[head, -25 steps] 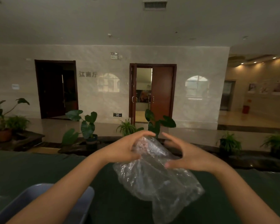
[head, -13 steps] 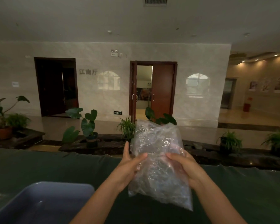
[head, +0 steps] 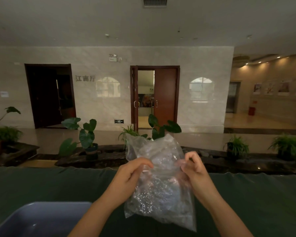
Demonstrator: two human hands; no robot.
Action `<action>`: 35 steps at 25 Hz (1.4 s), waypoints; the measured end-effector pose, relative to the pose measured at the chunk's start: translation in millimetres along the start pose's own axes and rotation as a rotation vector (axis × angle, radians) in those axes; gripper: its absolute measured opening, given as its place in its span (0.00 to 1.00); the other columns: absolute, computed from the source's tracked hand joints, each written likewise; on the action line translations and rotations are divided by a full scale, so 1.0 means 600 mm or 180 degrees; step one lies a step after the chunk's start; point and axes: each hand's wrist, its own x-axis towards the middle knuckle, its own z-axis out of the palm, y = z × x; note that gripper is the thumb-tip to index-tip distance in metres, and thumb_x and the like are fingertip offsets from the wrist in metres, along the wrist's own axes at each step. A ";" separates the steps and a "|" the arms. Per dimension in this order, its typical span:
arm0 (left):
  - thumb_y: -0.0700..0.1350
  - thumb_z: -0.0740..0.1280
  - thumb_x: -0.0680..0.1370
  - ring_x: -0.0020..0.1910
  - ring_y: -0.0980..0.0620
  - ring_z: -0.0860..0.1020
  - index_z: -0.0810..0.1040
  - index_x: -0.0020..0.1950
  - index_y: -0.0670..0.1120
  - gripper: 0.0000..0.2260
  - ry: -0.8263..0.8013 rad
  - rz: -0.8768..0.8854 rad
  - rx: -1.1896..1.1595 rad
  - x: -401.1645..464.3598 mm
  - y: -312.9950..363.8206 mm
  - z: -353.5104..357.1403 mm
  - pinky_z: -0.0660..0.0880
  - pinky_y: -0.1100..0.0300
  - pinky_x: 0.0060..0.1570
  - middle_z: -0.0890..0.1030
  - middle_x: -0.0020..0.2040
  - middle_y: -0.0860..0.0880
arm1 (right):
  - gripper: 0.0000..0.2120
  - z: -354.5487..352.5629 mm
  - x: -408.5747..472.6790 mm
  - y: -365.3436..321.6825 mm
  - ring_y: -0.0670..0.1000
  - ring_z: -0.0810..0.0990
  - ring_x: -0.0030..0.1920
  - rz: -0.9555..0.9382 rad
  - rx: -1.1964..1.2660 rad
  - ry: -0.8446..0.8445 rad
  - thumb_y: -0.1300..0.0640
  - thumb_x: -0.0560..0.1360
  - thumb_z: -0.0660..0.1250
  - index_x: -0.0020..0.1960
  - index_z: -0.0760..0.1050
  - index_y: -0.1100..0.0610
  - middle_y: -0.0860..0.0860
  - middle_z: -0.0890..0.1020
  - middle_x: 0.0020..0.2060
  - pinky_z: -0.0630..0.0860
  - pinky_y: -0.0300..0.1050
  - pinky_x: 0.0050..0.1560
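A crumpled clear plastic bag (head: pixel 158 190) hangs upright in the air above the dark green table (head: pixel 263 202). My left hand (head: pixel 128 177) pinches the bag's left side with curled fingers. My right hand (head: pixel 194 170) pinches its right side, fingers bent round the film. The bag's top edge stands up above both hands and its bottom corner droops toward me. I cannot tell what, if anything, is inside the bag.
A blue-grey plastic tub (head: pixel 41 219) sits at the table's near left. Beyond the table's far edge are potted plants (head: pixel 87 135) on dark stone slabs, a marble wall and a half-open brown double door (head: pixel 164 96).
The bag went from hanging low between my hands to being raised upright. My fingers have shifted from flat along its sides to pinching it near the middle.
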 end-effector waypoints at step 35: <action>0.70 0.73 0.48 0.74 0.43 0.53 0.37 0.71 0.65 0.62 0.0671 -0.2241 -0.0720 -0.016 0.002 0.029 0.60 0.37 0.68 0.46 0.78 0.51 | 0.05 0.079 -0.020 0.006 0.55 0.80 0.43 -0.0062 -0.2020 0.0450 0.62 0.70 0.69 0.44 0.74 0.57 0.56 0.80 0.41 0.80 0.52 0.44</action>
